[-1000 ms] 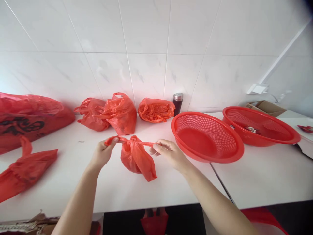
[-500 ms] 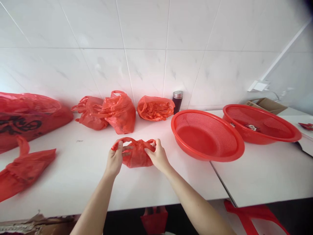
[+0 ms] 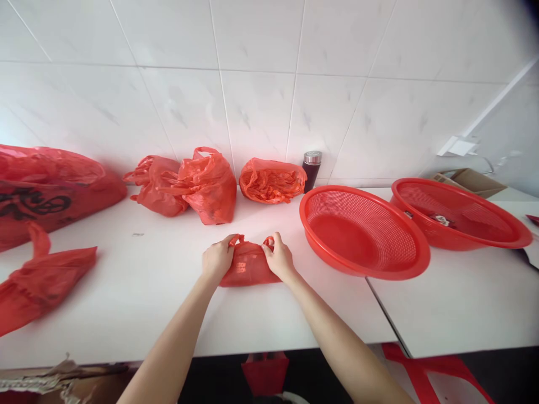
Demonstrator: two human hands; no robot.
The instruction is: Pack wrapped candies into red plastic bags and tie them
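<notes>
A small red plastic bag (image 3: 249, 268) rests on the white table in front of me, its front stretched fairly flat with pale marks showing through. My left hand (image 3: 219, 259) is closed on the bag's left handle, fingers curled around the gathered plastic. On the other side, my right hand (image 3: 278, 259) pinches the right handle between thumb and fingers. What lies inside the bag is hidden by the plastic.
Right of the bag stand a red colander (image 3: 357, 235) and a second red basket (image 3: 471, 219) holding a small item. Along the wall are filled red bags (image 3: 210, 188), a bundle of red plastic (image 3: 272, 182) and a dark flask (image 3: 311, 171). A large red bag (image 3: 50, 196) lies left.
My left hand has shifted right and closed in on its handle. The bag's front has been pulled wider and flatter, and its handles are now bunched in both hands. The view has shifted slightly.
</notes>
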